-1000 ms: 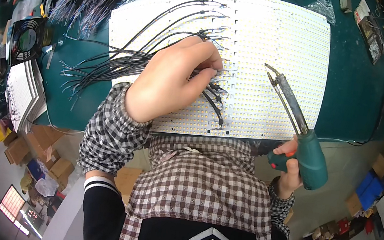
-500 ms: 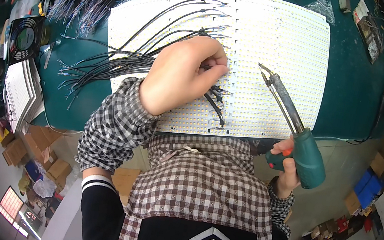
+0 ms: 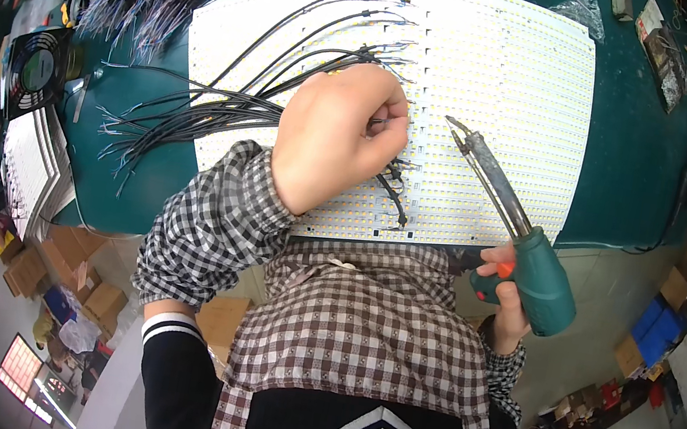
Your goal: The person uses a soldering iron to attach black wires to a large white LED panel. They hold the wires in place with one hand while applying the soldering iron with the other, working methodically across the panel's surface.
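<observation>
Since the earlier frame the left hand (image 3: 339, 136) has slid slightly right along the white LED panel (image 3: 504, 88), fingers curled, pinching a thin black wire (image 3: 244, 106). The right hand (image 3: 506, 303) is wrapped around the green soldering iron (image 3: 525, 250), tip raised off the panel. The wires look limp and light, best pinched near their stripped ends.

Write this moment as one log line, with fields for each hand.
left hand: pinching black wires on white LED panel | right hand: gripping green soldering gun, tip raised above panel | surface: green table
</observation>
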A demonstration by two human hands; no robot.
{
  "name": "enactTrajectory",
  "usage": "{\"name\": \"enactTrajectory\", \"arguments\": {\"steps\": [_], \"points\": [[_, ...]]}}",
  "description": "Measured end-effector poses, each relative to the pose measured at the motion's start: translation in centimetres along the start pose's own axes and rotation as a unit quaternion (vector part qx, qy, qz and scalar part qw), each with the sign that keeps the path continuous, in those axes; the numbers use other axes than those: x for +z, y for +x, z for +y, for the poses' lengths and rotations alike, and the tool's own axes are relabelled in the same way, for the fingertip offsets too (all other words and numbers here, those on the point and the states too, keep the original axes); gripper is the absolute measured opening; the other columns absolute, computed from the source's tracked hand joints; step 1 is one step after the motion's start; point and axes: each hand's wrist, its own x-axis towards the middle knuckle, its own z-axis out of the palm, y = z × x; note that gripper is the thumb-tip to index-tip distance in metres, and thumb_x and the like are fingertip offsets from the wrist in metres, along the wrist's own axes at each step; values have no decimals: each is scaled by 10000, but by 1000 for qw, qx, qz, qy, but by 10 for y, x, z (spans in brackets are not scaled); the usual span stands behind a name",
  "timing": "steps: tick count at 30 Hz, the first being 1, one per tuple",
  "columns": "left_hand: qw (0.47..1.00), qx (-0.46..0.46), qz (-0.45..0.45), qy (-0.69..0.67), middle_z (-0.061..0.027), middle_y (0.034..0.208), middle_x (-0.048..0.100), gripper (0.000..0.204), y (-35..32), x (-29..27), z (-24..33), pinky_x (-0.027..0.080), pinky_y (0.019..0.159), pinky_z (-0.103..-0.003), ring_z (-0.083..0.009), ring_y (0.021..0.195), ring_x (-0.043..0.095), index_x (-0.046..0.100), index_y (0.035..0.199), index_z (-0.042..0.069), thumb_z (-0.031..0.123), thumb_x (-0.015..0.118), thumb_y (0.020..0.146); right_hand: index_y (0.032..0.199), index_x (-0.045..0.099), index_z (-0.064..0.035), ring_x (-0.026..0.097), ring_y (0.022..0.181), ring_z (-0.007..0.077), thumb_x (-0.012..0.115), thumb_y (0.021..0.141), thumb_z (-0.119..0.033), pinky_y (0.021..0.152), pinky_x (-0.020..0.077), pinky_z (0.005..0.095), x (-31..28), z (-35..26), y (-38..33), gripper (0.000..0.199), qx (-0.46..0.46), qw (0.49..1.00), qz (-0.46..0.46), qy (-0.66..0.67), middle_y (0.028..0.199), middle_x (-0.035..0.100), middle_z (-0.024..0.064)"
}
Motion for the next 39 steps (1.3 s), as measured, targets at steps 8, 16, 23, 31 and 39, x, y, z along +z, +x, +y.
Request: {"name": "enactTrajectory", "arguments": {"steps": [8, 16, 23, 31, 39], "points": [[997, 56, 24, 52, -53, 721, 622, 75, -4, 8, -7, 489, 558, -301, -179, 583, 608, 652, 824, 50, 33, 720, 797, 1254, 621, 98, 743, 855, 222, 888, 829, -194, 757, 640, 343, 1, -2, -1, 581, 27, 998, 14, 63, 1018, 749, 194], [993, 76, 52, 69, -23, 730, 604, 104, -7, 13, -8, 436, 579, -319, -167, 581, 571, 640, 813, 74, 40, 735, 787, 1228, 647, 88, 740, 830, 177, 903, 826, -199, 762, 619, 305, -1, 8, -2, 556, -19, 1000, -14, 8, 962, 759, 128], [992, 86, 47, 80, -18, 719, 592, 114, -4, 11, -6, 428, 603, -332, -175, 597, 577, 628, 814, 76, 33, 729, 782, 1222, 658, 90, 737, 815, 166, 907, 820, -194, 755, 602, 291, -1, 7, 0, 552, -14, 1000, -19, -13, 935, 758, 111], [993, 85, 43, 69, -27, 720, 597, 126, -3, 12, -7, 426, 587, -336, -180, 588, 581, 620, 808, 76, 27, 732, 776, 1258, 645, 97, 738, 814, 164, 903, 802, -148, 758, 587, 296, -4, 9, -5, 578, 19, 999, -24, -40, 927, 757, 106], [992, 89, 42, 79, -22, 726, 602, 134, -4, 12, -6, 423, 584, -332, -173, 587, 584, 622, 818, 80, 27, 737, 775, 1284, 621, 113, 742, 831, 154, 913, 784, -123, 760, 600, 282, -3, 11, -4, 625, 24, 999, -25, -31, 939, 757, 113]]}}
